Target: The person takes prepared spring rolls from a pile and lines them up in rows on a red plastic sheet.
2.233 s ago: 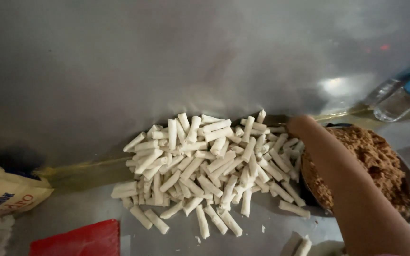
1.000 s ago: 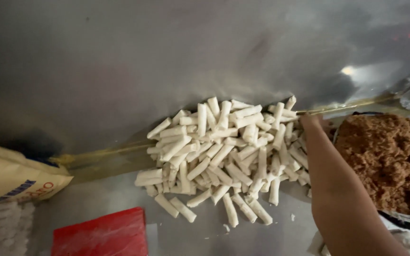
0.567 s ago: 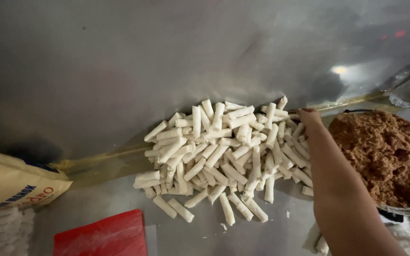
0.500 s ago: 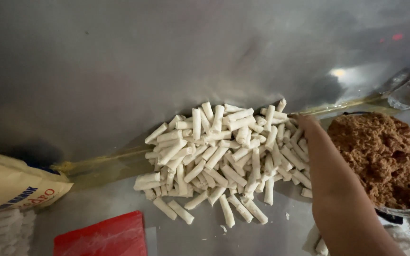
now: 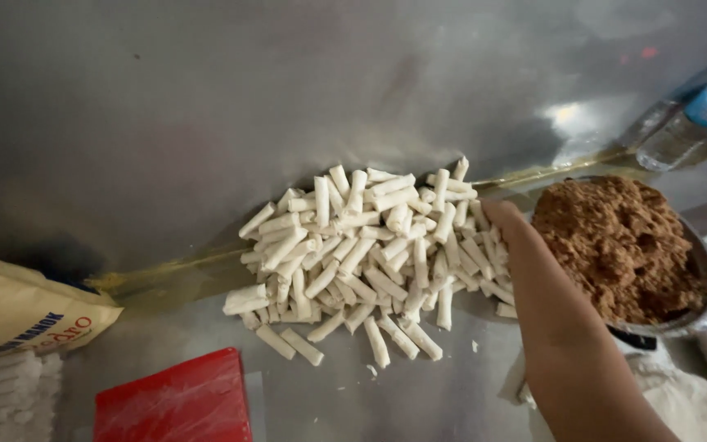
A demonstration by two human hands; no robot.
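Where right hand [image 5: 507, 223] reaches, rolls [image 5: 362, 245] pile touches fingers.

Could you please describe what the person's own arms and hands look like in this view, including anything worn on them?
Only one arm shows, the right hand and forearm entering from the lower right. The forearm is bare: no sleeve, glove, watch or bracelet shows on the visible part. The fingers are mostly hidden behind the back of the hand, so rings cannot be judged. The left hand is out of view.

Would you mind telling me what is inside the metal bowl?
The bowl is heaped with brown crumbly filling. Whatever lies beneath the heap, and the bowl's near-left rim behind the right hand, is hidden.
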